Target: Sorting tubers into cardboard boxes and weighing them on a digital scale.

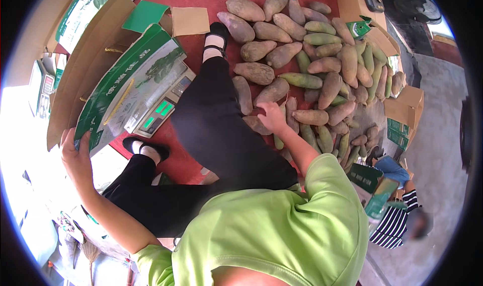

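My left hand (76,152) is closed on the near edge of an open cardboard carton (118,82), green and white with printed leaves and a brown inside. The carton stands on a digital scale (161,110) with lit green displays. What lies inside the carton is hidden. My right hand (273,117) reaches into the near left side of the produce pile, thumb and fingers apart, over a brownish oblong tuber (256,125). Just beyond it lies another plump brown tuber (271,92). Whether the fingers touch either one I cannot tell.
Many large brown and long green pieces (329,89) cover the red floor sheet (193,18). My black-trousered leg (216,120) stretches between carton and pile. At right are a brown carton (405,107) and a person in a striped top (392,225) beside a green box (375,185).
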Demonstrator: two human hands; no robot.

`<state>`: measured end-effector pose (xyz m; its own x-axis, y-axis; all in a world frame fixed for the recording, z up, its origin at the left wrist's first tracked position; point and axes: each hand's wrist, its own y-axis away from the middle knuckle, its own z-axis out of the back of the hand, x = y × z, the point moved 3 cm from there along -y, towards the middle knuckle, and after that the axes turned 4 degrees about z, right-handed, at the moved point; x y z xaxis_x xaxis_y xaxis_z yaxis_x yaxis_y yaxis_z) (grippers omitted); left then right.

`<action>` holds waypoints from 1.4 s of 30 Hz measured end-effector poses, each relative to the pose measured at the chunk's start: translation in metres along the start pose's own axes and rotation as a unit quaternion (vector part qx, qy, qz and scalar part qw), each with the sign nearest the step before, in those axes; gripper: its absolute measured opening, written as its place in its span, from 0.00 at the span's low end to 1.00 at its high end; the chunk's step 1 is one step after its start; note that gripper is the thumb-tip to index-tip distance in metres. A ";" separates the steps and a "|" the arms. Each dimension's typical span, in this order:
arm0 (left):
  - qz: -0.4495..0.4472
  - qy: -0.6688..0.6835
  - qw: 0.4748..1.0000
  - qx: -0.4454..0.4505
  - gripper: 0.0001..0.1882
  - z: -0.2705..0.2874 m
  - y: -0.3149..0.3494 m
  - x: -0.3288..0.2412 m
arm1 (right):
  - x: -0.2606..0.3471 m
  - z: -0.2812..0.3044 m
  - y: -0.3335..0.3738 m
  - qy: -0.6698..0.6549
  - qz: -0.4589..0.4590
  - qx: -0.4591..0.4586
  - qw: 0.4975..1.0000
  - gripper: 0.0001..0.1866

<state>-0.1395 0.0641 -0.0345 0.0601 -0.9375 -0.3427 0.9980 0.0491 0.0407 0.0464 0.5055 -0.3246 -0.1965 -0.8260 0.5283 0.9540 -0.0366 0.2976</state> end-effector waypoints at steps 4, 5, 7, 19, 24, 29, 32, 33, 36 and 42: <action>-0.004 0.006 1.000 -0.008 0.07 -0.006 -0.004 0.007 | -0.005 -0.012 0.020 0.021 -0.024 0.055 0.998 0.21; -0.004 0.005 1.000 -0.006 0.07 -0.007 -0.004 0.008 | -0.004 -0.012 0.021 0.036 -0.041 0.093 0.994 0.23; -0.007 0.007 1.000 -0.005 0.07 -0.007 -0.004 0.010 | -0.002 -0.013 0.025 0.051 -0.058 0.133 0.988 0.24; 0.001 0.031 0.999 -0.006 0.07 -0.009 -0.004 0.014 | -0.001 -0.019 0.008 0.122 -0.091 0.222 0.963 0.32; 0.005 -0.008 1.000 -0.009 0.08 -0.007 -0.003 0.018 | 0.021 -0.016 -0.045 0.006 -0.070 0.219 0.973 0.28; 0.008 0.029 0.999 -0.027 0.07 -0.007 -0.003 0.009 | 0.067 -0.033 -0.101 0.083 -0.031 0.026 0.996 0.28; -0.008 0.011 1.000 -0.024 0.07 -0.004 -0.003 0.002 | 0.074 -0.044 -0.118 0.213 0.012 0.034 0.976 0.26; -0.004 0.009 0.999 -0.030 0.07 -0.004 -0.003 -0.001 | 0.075 -0.050 -0.123 0.291 0.041 0.053 0.954 0.24; -0.021 -0.015 0.999 -0.040 0.06 -0.003 -0.003 -0.001 | 0.077 -0.064 -0.132 0.261 0.058 0.112 0.957 0.21; 0.008 -0.032 0.999 -0.037 0.07 0.006 0.001 -0.002 | 0.065 -0.057 -0.136 0.077 0.014 0.045 0.996 0.16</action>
<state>-0.1390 0.0643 -0.0278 0.0759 -0.9563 -0.2825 0.9960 0.0862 -0.0243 -0.0832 0.4249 -0.3757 -0.1259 -0.9026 0.4116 0.9334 0.0327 0.3573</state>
